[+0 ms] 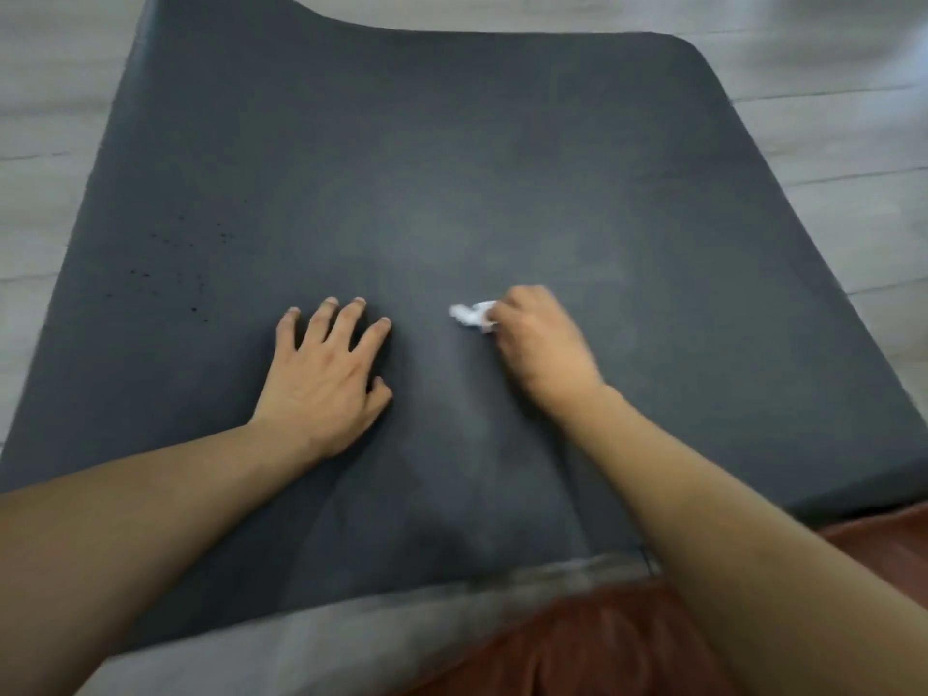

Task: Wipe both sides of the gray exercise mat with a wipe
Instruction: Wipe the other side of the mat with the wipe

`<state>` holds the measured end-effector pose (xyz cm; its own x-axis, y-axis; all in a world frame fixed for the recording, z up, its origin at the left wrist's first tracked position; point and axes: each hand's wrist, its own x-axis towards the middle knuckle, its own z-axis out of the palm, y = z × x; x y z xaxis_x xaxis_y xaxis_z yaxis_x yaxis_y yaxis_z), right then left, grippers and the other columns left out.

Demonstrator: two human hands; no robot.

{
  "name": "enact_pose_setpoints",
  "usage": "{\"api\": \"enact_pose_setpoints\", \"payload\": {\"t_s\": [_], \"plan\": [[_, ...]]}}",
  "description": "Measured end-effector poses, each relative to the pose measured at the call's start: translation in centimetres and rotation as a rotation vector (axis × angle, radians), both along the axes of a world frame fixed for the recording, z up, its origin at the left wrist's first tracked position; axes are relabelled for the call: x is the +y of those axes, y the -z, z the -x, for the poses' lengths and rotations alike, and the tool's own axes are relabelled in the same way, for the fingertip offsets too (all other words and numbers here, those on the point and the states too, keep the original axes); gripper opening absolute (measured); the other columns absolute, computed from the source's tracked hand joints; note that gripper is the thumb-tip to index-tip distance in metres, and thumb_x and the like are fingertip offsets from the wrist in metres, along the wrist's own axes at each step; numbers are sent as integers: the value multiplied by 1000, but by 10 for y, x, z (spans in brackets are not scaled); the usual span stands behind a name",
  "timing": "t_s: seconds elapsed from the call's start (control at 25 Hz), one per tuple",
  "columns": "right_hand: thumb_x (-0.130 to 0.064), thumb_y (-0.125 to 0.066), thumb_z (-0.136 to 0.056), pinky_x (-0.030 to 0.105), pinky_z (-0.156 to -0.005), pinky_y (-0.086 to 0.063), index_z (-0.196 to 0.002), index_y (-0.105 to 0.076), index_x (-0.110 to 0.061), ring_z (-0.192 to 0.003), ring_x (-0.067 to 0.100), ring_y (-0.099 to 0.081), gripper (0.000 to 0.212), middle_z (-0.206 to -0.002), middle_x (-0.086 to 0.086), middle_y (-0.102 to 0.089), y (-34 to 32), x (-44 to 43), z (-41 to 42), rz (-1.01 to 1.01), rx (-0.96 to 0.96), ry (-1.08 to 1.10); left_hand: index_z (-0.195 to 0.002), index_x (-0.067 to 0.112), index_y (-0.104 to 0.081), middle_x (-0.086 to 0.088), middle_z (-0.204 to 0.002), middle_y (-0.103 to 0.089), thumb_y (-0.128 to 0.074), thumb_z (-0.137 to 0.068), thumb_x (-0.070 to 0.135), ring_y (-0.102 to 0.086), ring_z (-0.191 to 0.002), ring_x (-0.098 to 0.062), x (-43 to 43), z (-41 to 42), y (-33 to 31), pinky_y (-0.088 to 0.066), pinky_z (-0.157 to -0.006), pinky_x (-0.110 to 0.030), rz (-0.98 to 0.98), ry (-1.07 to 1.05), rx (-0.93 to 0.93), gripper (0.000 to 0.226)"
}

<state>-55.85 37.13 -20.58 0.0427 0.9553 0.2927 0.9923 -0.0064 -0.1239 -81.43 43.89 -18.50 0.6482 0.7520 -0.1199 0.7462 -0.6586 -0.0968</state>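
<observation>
The gray exercise mat [412, 168] lies spread over the floor and fills most of the view; its far left corner curls upward. My left hand [326, 379] presses flat on the mat with fingers spread. My right hand [540, 344] grips a crumpled white wipe [472, 316] against the mat, a little right of center. Only the wipe's left end shows past my fingers. Small dark specks dot the mat at the left.
Pale wood-plank floor [853, 158] surrounds the mat on the left, right and far side. A reddish-brown cloth [577, 645] covers my lap at the bottom right, beside the mat's near edge.
</observation>
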Motion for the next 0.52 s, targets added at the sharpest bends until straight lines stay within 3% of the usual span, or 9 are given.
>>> {"api": "enact_pose_setpoints", "payload": {"t_s": [0.12, 0.2, 0.4, 0.52], "plan": [[-8, -49, -91, 47, -83, -43, -102, -64, -1, -98, 42, -48, 19, -104, 23, -54, -6, 9, -90, 38, 167, 703, -150, 20, -41, -13, -160, -33, -42, -93, 45, -27, -149, -37, 50, 1, -6, -18, -118, -62, -78, -80, 64, 62], [-10, -46, -93, 49, -85, -41, -107, -61, 0, -103, 43, -45, 22, -111, 24, -51, -7, 27, -93, 31, 242, 932, -152, 21, -35, -12, -163, -26, -38, -95, 47, -19, -151, -36, 86, 5, -15, -13, -120, -63, -115, -144, 90, 63], [-4, -58, -86, 44, -76, -38, -93, -64, -4, -81, 37, -46, 10, -94, 19, -55, 13, 130, 9, -75, 275, 509, -155, 22, -28, -12, -166, -17, -35, -97, 47, -9, -154, -37, 173, 18, -21, -8, -120, -66, -174, -264, 114, 64], [-1, -65, -82, 41, -69, -43, -85, -63, -6, -71, 30, -44, 6, -84, 13, -54, 11, 197, 48, -118, 306, 320, -156, 23, -25, -12, -167, -13, -33, -97, 49, -6, -154, -38, 232, 21, -26, -7, -120, -66, -176, -295, 109, 64]]}}
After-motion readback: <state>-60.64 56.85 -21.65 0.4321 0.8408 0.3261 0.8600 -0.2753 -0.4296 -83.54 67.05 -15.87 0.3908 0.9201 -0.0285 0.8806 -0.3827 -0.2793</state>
